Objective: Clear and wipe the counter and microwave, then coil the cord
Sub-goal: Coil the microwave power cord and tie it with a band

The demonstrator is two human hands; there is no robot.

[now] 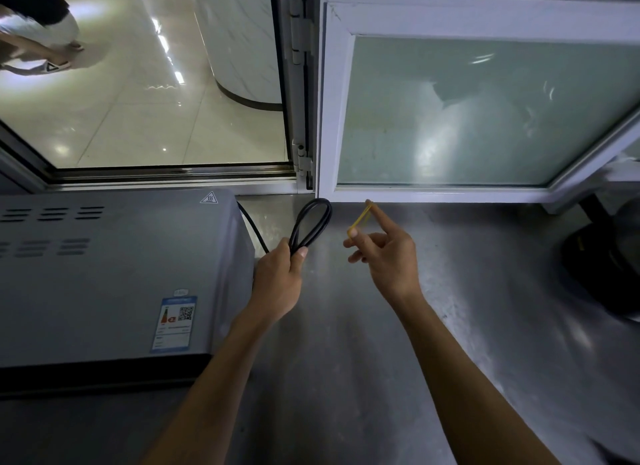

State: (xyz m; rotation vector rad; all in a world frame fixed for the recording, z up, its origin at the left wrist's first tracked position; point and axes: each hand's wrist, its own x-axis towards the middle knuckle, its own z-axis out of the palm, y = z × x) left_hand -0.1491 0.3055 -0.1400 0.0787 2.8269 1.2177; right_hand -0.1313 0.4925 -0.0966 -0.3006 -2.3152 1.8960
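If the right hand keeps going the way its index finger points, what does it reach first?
Most likely the white window frame just beyond the fingertip. The right hand, with the yellow rubber band stretched on its fingers, points up and away over bare counter; depth is uncertain.

The cord point(313, 222) is black, the rubber band point(360, 219) yellow, the microwave point(114, 274) grey, the surface point(450, 308) dull grey.

An open frosted window point(485, 111) overlooks a glossy tiled floor point(138, 111).
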